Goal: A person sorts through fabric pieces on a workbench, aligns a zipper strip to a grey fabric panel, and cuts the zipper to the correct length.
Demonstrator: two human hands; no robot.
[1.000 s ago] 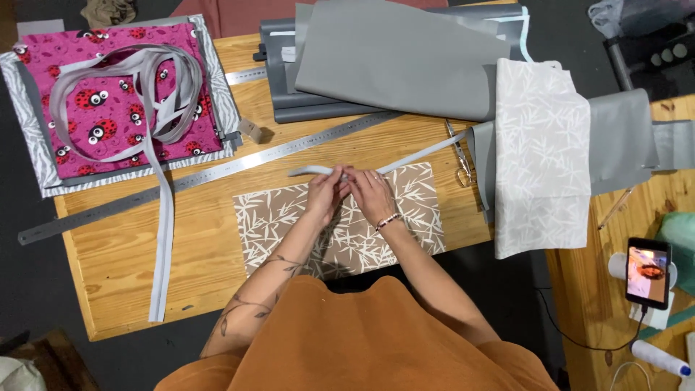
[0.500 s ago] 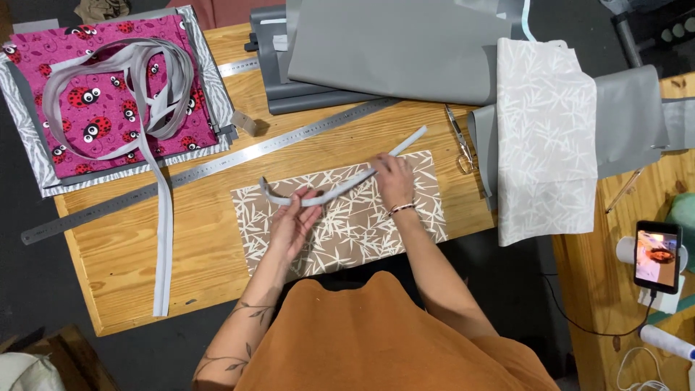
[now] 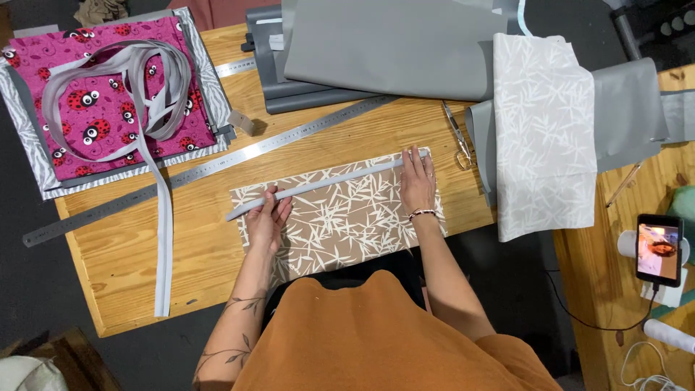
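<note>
**Grey strip stretched across patterned fabric**

On the wooden table (image 3: 130, 268), the brown leaf-print fabric (image 3: 340, 221) carries a grey strip (image 3: 326, 183), its long axis running left-near to right-far. The left hand (image 3: 268, 217) pinches its left end; the right hand (image 3: 418, 181) lies flat, fingers open, pressing the right end.

Grey strip (image 3: 329, 185): long, narrow, flat, pulled straight, lies diagonal w/ left end lower, right end higher. Sits across upper part of brown cloth (image 3: 340, 224), left end poking past cloth edge. Brown cloth: rectangular, white leaf print, spread flat on table, near its front edge, slightly tilted, right side higher.
</note>
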